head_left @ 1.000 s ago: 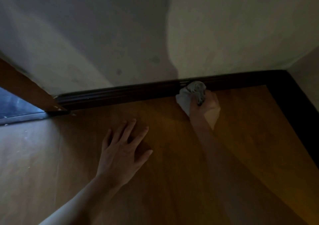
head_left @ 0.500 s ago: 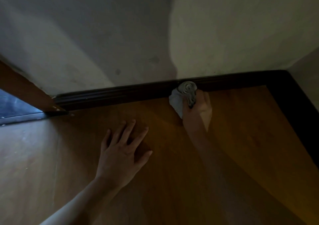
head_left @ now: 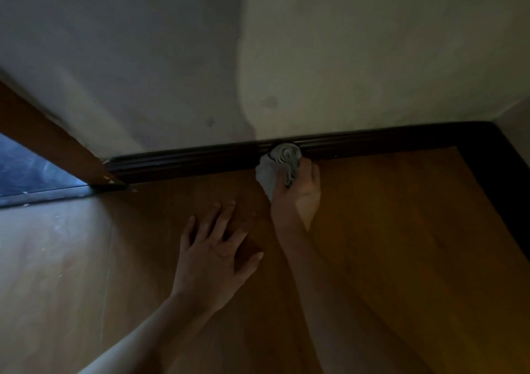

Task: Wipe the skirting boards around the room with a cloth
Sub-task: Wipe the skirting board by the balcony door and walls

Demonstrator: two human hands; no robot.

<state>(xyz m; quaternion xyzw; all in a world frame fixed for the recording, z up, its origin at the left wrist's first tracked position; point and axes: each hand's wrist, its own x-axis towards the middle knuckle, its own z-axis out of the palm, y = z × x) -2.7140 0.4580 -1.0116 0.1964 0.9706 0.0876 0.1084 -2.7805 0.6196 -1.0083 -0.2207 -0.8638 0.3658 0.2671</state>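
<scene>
A dark brown skirting board (head_left: 183, 161) runs along the foot of the pale wall and turns the corner at the right (head_left: 496, 167). My right hand (head_left: 301, 193) grips a bunched grey-and-white cloth (head_left: 282, 160) and presses it against the board near its middle. My left hand (head_left: 213, 256) lies flat on the wooden floor, fingers spread, a little in front of the board and to the left of my right arm.
The wooden floor (head_left: 401, 244) spreads toward the right corner. At the left, a wooden door frame (head_left: 48, 147) meets the skirting's end, with a dark threshold and a bluish floor (head_left: 25, 173) beyond it. The pale wall (head_left: 344, 58) carries a few faint marks.
My right hand has slid the cloth leftward along the skirting board. My left hand has stayed planted on the floor.
</scene>
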